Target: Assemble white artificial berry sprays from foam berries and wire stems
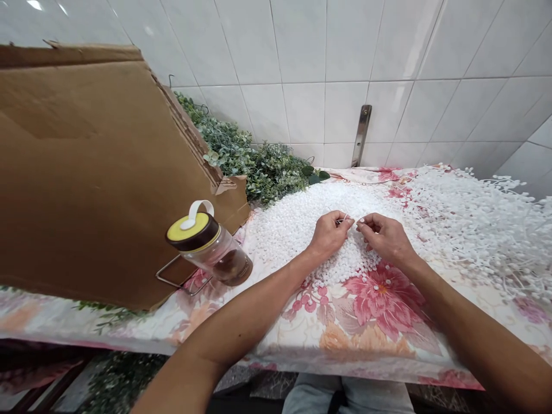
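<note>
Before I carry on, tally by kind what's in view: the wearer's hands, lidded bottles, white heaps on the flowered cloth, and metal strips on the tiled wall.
Hands: 2, the left hand and the right hand
Lidded bottles: 1, the yellow-topped bottle
White heaps: 2, the round-bead heap and the stem heap
Metal strips: 1, the wall strip
Total: 6

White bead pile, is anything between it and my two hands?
Nothing visible stands in the way: the left hand and right hand are at the white bead pile, and the bottle sits off left.
</note>
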